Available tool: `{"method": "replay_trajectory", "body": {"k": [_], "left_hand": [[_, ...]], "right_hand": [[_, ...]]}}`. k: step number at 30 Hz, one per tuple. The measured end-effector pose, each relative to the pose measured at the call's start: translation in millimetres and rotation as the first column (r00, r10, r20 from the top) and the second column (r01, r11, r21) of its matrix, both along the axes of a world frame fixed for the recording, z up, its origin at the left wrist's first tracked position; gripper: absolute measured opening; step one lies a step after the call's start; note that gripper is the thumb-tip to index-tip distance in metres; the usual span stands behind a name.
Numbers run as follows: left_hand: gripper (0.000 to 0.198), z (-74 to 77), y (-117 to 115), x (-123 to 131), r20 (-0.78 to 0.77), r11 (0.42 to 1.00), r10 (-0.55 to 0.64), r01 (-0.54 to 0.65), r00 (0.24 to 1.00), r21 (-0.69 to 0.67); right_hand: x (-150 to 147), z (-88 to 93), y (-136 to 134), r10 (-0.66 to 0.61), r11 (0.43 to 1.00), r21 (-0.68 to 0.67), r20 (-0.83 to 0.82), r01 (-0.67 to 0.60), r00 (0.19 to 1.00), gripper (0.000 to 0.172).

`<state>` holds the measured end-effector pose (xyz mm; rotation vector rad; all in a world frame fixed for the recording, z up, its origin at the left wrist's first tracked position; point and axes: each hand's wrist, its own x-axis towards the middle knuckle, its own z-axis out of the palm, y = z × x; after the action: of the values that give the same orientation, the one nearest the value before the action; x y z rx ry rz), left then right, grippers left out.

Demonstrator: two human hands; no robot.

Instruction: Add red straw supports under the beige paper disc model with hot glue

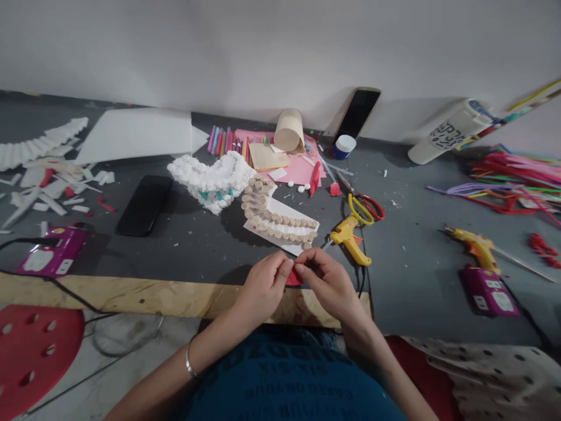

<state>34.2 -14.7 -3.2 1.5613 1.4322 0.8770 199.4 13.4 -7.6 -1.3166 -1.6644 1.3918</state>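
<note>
Both hands meet at the table's front edge, fingertips pinched round a small red piece [294, 276]. My left hand [266, 285] grips it from the left, and my right hand [328, 282] from the right; fingers hide part of it. Just beyond them lies a white card shape [289, 208] with rows of small tan rolls on it. Behind that, to the left, is a white fluffy shape [210, 181] with teal bits. A yellow glue gun [348, 238] lies right of the card, near my right hand, below scissors [360, 209] with yellow and red handles.
A black phone [144, 206] lies left; another phone [357, 115] leans on the wall. Markers [221, 141], pink paper [307, 166] and a cardboard roll [289, 131] stand behind. At right are a tumbler [451, 131], pipe cleaners [512, 181] and a second glue gun [477, 248].
</note>
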Motion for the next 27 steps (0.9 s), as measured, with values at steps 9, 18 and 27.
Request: {"method": "replay_trajectory", "body": {"k": [9, 18, 27], "left_hand": [[0.019, 0.5, -3.8, -4.6, 0.012, 0.999, -0.043, 0.043, 0.999, 0.031], [0.035, -1.6, -2.4, -1.4, 0.077, 0.998, -0.001, 0.006, 0.997, -0.06], [0.021, -5.4, -4.6, -6.5, 0.154, 0.996, -0.06, 0.07, 0.986, -0.058]], "right_hand": [[1.7, -1.6, -1.2, 0.026, 0.997, 0.069, 0.059, -0.03, 0.998, 0.024], [-0.1, -3.0, -8.4, 0.003, 0.996, 0.084, 0.055, -0.008, 0.999, 0.017], [-1.3, 4.7, -6.8, 0.023, 0.992, 0.122, 0.154, -0.042, 0.988, 0.018]]}}
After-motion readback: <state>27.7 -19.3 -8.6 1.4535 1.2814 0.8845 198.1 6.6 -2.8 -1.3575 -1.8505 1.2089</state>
